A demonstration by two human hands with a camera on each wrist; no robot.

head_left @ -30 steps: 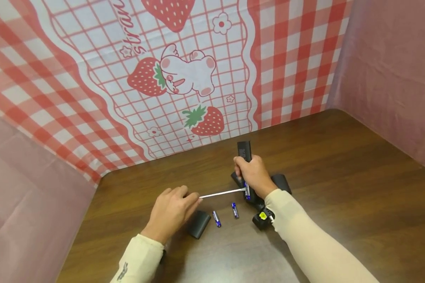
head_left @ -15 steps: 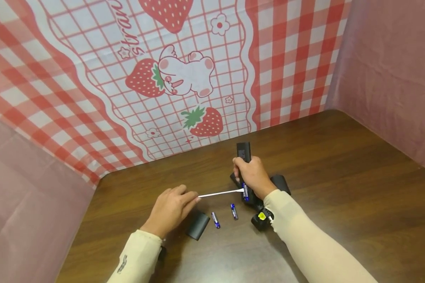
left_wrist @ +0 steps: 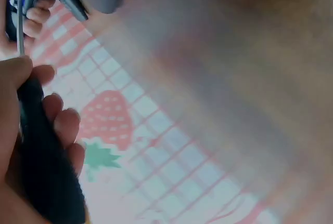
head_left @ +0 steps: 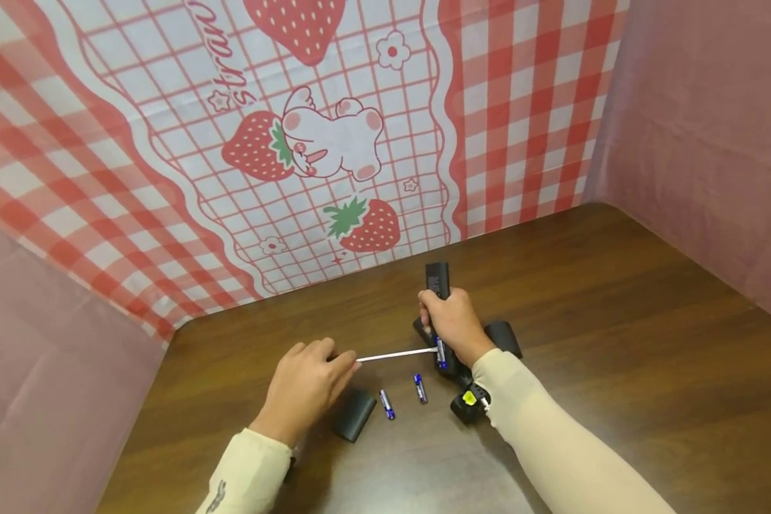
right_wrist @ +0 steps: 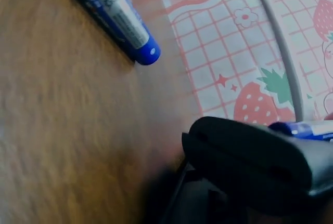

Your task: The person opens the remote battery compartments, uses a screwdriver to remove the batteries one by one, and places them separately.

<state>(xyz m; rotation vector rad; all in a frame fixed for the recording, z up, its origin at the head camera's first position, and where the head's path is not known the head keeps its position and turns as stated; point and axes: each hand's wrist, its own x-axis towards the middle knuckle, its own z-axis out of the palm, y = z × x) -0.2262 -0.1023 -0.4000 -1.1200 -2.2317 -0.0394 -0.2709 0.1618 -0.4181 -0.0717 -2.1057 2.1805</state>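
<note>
My left hand [head_left: 308, 385] grips a screwdriver, its black handle [left_wrist: 44, 151] filling the palm in the left wrist view. The thin metal shaft [head_left: 395, 355] points right, its tip right at a blue and silver battery [head_left: 441, 353] in a long black device [head_left: 437, 280]. My right hand [head_left: 452, 318] holds that device from above, with the thumb and fingers around its middle. In the right wrist view the device's dark end [right_wrist: 250, 161] hides part of the battery. Two loose batteries, one nearer left [head_left: 387, 405] and one nearer right [head_left: 420, 388], lie on the table below the shaft.
A flat black cover-like piece [head_left: 355, 415] lies by my left wrist. Other black parts [head_left: 504, 338] show behind my right wrist, which wears a black camera [head_left: 467, 405]. The wooden table [head_left: 617, 321] meets a strawberry-print cloth [head_left: 334, 214] at the back.
The head view has shifted slightly, so everything sits a little lower and further left. Both hands keep their holds, and the screwdriver tip stays at the battery.
</note>
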